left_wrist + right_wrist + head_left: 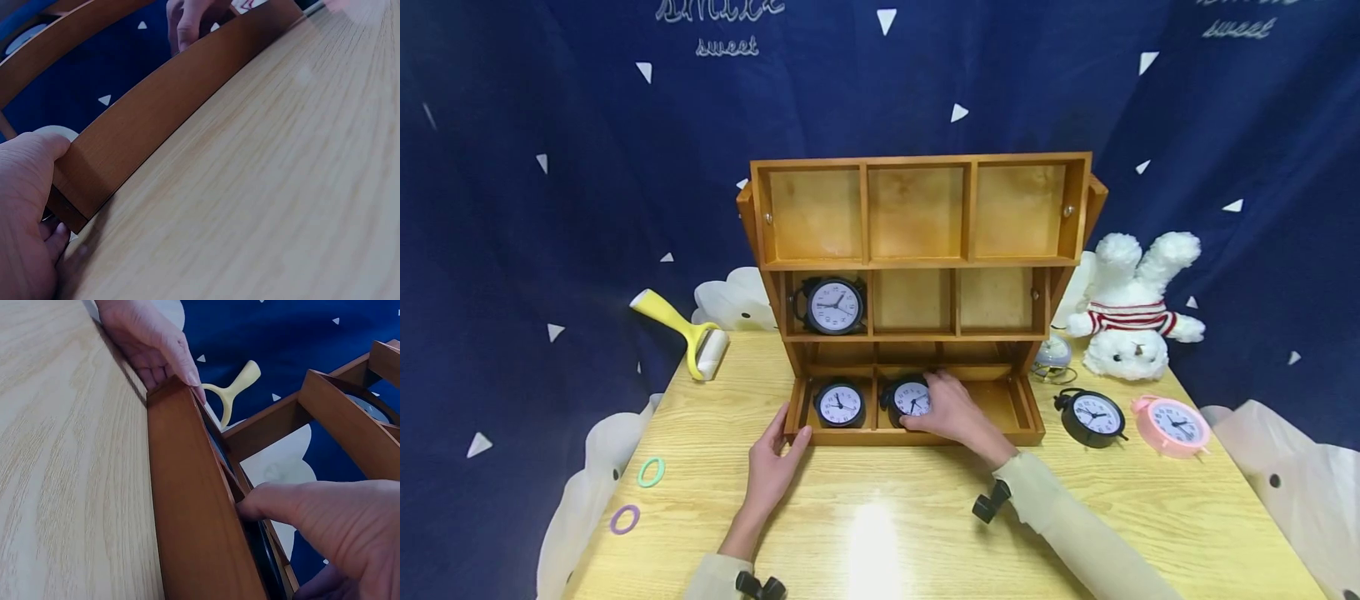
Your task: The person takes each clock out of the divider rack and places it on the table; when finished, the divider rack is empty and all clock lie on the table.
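Observation:
A tiered wooden organizer box point(917, 438) with several compartments stands unfolded on the table. My left hand point(772, 468) grips its front left corner, thumb at the top edge and fingers around the side, as the left wrist view shows. In the bottom tier's middle compartment, my right hand point(953, 410) holds a black alarm clock point(910, 400) by its right side. Part of that clock is hidden by my fingers. Another black alarm clock point(839, 405) sits in the bottom left compartment. A third black clock point(833, 307) occupies the middle tier's left compartment.
Right of the box lie a black alarm clock point(1093, 417), a pink alarm clock point(1174, 427), a pale clock point(1052, 352) and an upside-down plush toy point(1131, 321). To the left are a yellow-handled lint roller point(685, 329), a green ring point(642, 475) and a purple ring point(615, 525).

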A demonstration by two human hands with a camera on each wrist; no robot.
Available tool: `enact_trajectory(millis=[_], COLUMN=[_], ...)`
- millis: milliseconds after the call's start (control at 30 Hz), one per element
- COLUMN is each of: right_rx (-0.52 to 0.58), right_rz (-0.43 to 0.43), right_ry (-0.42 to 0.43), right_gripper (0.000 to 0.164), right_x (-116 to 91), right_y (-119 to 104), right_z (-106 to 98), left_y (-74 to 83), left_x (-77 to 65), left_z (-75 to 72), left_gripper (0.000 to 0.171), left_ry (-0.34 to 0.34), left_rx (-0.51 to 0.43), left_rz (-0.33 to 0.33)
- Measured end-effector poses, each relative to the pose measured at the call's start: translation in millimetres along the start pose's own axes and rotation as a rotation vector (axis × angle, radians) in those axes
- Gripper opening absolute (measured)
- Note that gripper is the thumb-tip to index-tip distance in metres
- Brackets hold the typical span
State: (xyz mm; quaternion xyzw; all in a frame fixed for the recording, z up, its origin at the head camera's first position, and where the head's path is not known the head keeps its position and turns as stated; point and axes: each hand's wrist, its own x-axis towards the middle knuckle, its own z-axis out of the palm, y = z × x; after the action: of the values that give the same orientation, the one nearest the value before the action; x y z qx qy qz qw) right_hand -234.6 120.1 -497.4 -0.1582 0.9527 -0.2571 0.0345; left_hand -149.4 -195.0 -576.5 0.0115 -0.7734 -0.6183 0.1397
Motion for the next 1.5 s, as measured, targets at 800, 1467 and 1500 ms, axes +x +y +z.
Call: enact_trajectory(millis=[800, 1467, 1500], right_rx=[0.061, 0.287, 0.288], right_rz=[0.002, -0.036, -0.036], right_ry=[0.170, 0.337, 0.344], right_gripper=[0.088, 0.084, 0.084], right_x=[3, -22, -24], right_y=[4, 5, 7], right_z=[17, -15, -16], left_y=[39.0, 38.3, 38.2], left_x=[-6.8, -6.8, -6.9], left_z=[-1.6, -1.7, -1.6], left_gripper=[0.067, 0.066, 0.066], left_ry=[-0.013, -0.017, -0.016], left_rx=[0.001, -0.011, -0.010], left_rz=[-0.039, -0.027, -0.027])
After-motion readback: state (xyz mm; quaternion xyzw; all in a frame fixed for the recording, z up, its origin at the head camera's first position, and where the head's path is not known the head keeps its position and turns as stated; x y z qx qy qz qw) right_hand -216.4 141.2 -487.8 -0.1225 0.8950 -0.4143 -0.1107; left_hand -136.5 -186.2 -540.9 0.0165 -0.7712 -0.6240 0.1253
